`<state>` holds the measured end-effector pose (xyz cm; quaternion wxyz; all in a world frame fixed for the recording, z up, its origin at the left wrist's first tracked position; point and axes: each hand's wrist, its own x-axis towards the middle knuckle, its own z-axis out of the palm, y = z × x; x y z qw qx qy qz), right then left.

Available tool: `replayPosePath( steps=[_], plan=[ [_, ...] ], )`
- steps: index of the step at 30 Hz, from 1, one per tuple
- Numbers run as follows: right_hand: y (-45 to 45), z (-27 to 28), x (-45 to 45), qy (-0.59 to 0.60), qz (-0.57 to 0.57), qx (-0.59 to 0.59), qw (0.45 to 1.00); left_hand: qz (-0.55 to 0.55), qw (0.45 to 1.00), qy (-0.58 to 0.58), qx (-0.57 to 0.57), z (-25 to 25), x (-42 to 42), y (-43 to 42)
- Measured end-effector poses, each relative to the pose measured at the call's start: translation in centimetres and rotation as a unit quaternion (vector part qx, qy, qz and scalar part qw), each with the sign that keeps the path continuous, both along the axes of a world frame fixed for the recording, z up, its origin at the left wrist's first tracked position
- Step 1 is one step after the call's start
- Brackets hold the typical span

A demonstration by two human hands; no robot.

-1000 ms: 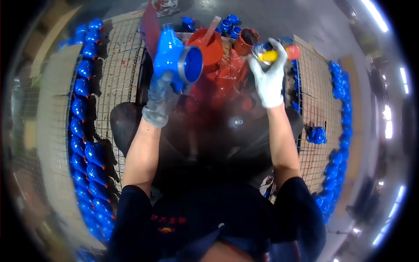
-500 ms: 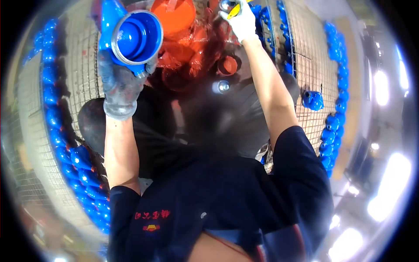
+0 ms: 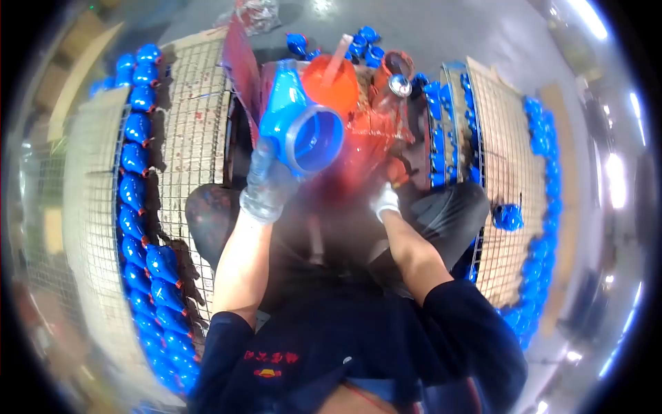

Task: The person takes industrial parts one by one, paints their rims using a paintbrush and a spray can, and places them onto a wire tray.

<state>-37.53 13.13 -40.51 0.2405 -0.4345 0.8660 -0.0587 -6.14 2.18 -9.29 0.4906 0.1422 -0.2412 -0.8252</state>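
Observation:
Gloved in grey, my left hand point(image 3: 265, 179) holds a glossy blue housing point(image 3: 283, 117) from below, its round metal-rimmed opening turned toward me and to the right. My right hand point(image 3: 386, 200), in a white glove, is low between my knees, beside a small red cup point(image 3: 396, 171). Blur hides its fingers and anything in them. Behind the housing is a bowl of orange-red paint point(image 3: 329, 84) with a stick point(image 3: 337, 58) in it. A shiny round metal object point(image 3: 399, 85) sits at the red pot point(image 3: 396, 63).
Mesh racks flank me, the left rack point(image 3: 189, 117) and the right rack point(image 3: 507, 138). Rows of blue parts point(image 3: 134, 159) line the left side, more blue parts point(image 3: 545, 159) the right. A single blue part point(image 3: 508, 217) lies on the right rack. Further blue parts stand on the floor ahead.
My right hand has come down from the pot area toward my knees, and the yellow-handled tool it held no longer shows. The housing stays in my left hand. The camera view has also shifted.

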Motion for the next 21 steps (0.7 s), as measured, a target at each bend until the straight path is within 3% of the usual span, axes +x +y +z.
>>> replayPosePath(
  steps=[3,4,7,9,11,13,15,17,21],
  plan=[
    [-0.4,5.6,0.6,0.005,0.041,0.002,0.999,0.004,0.999,-0.013,-0.029,0.4,0.4,0.3],
    [-0.6,5.8,-0.1,0.016,0.058,-0.045,0.997,0.015,0.998,-0.027,-0.050,1.0,0.5,0.3],
    [-0.4,19.2,2.0,0.027,0.200,-0.089,0.975,0.022,0.999,-0.013,-0.045,0.4,0.5,0.2],
    [0.6,28.6,2.4,-0.057,0.281,-0.116,0.951,-0.005,0.999,0.008,-0.045,-0.7,0.7,-0.3],
    [1.1,34.3,1.0,-0.189,0.326,-0.070,0.924,0.011,0.999,-0.005,-0.050,0.3,0.5,0.0],
    [1.7,38.4,0.1,-0.294,0.416,-0.090,0.856,0.005,0.998,-0.026,-0.060,-0.7,0.9,-0.2],
    [2.7,38.5,0.1,-0.422,0.422,-0.069,0.799,-0.002,0.996,-0.040,-0.081,-0.7,0.9,-0.4],
    [4.0,36.1,2.6,-0.597,0.354,-0.113,0.711,-0.004,0.993,-0.047,-0.111,-0.1,0.7,-0.4],
    [7.9,30.3,8.7,-0.710,0.083,-0.239,0.657,0.005,0.989,-0.088,-0.116,-0.3,0.9,-0.2]
  ],
)
